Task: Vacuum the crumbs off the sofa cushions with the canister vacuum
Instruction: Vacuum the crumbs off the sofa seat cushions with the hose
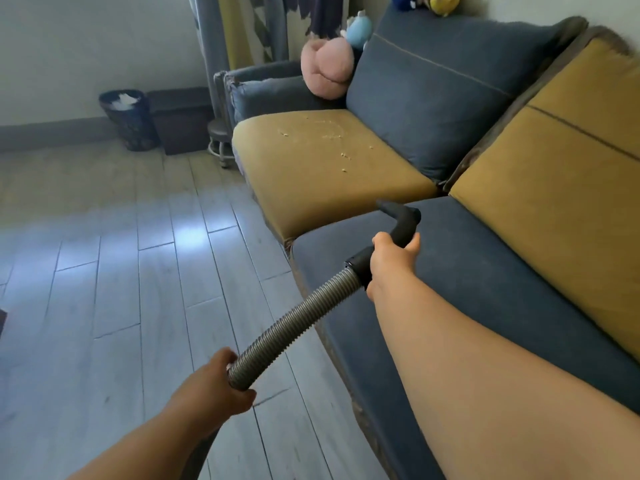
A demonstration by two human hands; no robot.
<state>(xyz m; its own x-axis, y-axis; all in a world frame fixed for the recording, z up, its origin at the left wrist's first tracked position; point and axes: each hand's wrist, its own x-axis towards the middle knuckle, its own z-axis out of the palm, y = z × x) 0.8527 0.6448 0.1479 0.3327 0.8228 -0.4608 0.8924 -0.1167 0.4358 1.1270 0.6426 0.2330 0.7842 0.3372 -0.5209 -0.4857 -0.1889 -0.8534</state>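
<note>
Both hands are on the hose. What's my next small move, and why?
Probably extend the right hand, which grips the black handle, forward so its tip reaches the crumbs on the yellow seat cushion. The tip hangs near the seam with the blue seat cushion, short of them; the left hand holds the ribbed hose.

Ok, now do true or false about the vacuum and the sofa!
1. The crumbs lie on the yellow cushion. True.
2. The right hand holds the black handle. True.
3. The left hand is empty. False: it grips the hose.
4. The handle touches the crumbs. False: it is apart from them, over the blue cushion.
5. The pink plush sits on the floor. False: it is on the sofa.
6. The bin has something white in it. True.
</note>
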